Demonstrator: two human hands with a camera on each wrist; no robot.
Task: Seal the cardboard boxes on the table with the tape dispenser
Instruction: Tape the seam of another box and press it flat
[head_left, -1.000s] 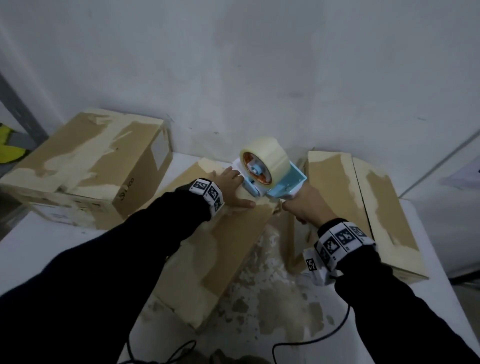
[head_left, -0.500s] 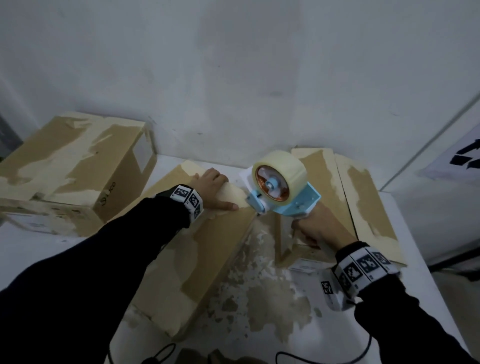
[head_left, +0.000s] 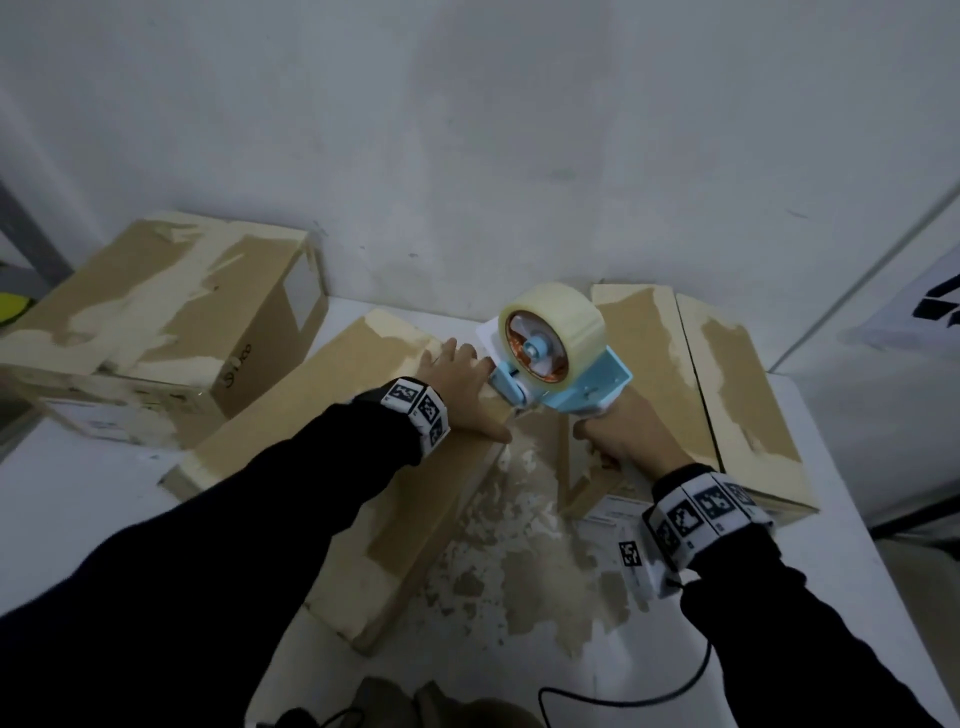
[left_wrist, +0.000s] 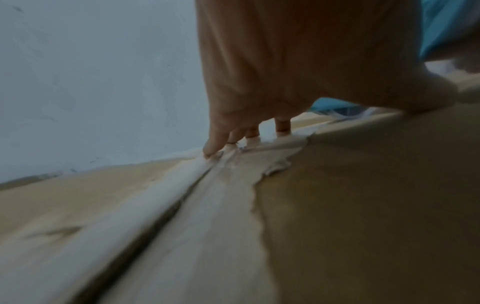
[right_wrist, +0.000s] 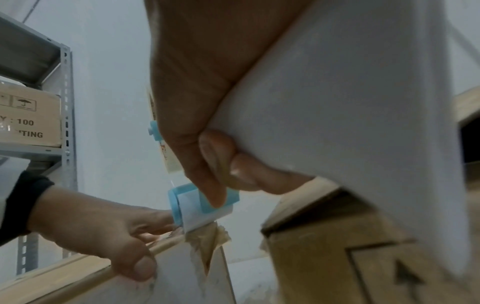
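My left hand (head_left: 460, 382) lies flat on the top of the middle cardboard box (head_left: 322, 467), near its far right corner. In the left wrist view its fingertips (left_wrist: 215, 148) press beside the seam between the box flaps (left_wrist: 182, 205). My right hand (head_left: 621, 431) grips the white handle (right_wrist: 337, 102) of the blue tape dispenser (head_left: 566, 384), which carries a roll of clear tape (head_left: 553, 322). The dispenser's front roller (right_wrist: 192, 207) sits at the box's torn corner, right beside my left hand (right_wrist: 103, 230).
A larger box (head_left: 156, 322) stands at the back left and another long box (head_left: 727, 389) at the right, both on the white table (head_left: 78, 493) against the wall. A paper label (head_left: 613, 519) and a black cable (head_left: 649, 696) lie nearby. A metal shelf (right_wrist: 64, 102) holds a carton.
The dispenser has shifted a little and its nose is again close to my left hand. The left hand has stayed pressed on the middle box.
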